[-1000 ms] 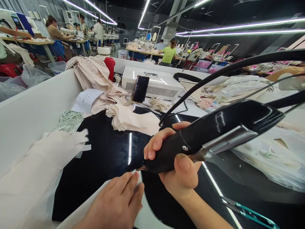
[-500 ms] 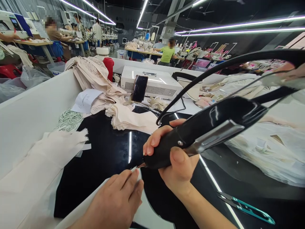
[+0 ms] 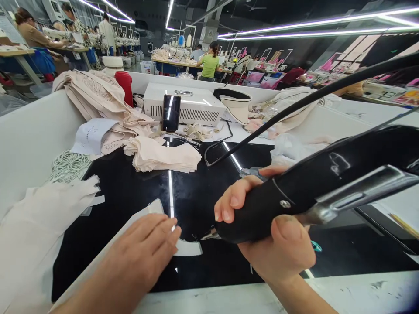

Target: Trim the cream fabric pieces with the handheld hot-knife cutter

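My right hand (image 3: pixel 278 235) is wrapped round a black handheld tool (image 3: pixel 310 183) with a metal lever and a cable. Its thin metal tip points left, just above the glossy black work surface (image 3: pixel 121 187). A pale strip of material (image 3: pixel 190 248) lies by the tip. My left hand (image 3: pixel 144 248) lies flat over the pale material, fingers stretched out and close together, pressing it down. Behind them sits a stack of cream fabric pieces (image 3: pixel 166 157). More pale fabric (image 3: pixel 36 226) is piled at the left.
A phone (image 3: pixel 171 113) leans against a white vented box (image 3: pixel 196 104). Around them are a red container (image 3: pixel 124 88), a bundle of light green cord (image 3: pixel 70 165), a paper sheet (image 3: pixel 93 135) and heaped fabric. People sit at sewing tables farther back.
The view has shifted. The tool's tip has come away from my left fingertips to the right. The pale piece under my left hand now shows a curved end, and the teal snips are mostly hidden.
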A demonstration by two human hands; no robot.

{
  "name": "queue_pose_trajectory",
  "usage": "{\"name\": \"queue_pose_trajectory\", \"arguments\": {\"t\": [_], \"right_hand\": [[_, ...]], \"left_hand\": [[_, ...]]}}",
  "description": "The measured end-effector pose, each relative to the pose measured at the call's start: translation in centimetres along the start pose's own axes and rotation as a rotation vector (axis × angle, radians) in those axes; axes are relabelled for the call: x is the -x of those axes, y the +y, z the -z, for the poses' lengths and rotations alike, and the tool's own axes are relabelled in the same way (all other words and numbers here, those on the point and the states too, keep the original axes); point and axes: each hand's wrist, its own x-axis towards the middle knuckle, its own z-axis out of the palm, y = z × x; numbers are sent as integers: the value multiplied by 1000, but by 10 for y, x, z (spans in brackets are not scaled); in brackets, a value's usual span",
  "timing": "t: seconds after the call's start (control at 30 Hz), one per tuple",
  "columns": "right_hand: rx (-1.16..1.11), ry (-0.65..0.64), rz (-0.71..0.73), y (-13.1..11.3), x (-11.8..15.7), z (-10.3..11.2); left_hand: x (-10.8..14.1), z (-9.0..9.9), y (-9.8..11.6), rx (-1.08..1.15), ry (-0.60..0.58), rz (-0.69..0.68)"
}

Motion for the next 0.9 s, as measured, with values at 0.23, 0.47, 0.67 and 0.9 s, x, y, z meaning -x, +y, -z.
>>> {"name": "queue_pose_trajectory", "arguments": {"t": [0.23,0.47,0.67,0.9], "right_hand": [[-26,-56,-23,-2,8,8],[-44,-64,-19,3,11,6],[-88,-47,-56,1,13,5],[-93,-70,-81,0,15,4]], "left_hand": [[-1,-18,20,99,7,-103],[0,-18,15,99,44,-110],[0,-17,17,101,69,-107],[0,-16,18,101,68,-107]]}}
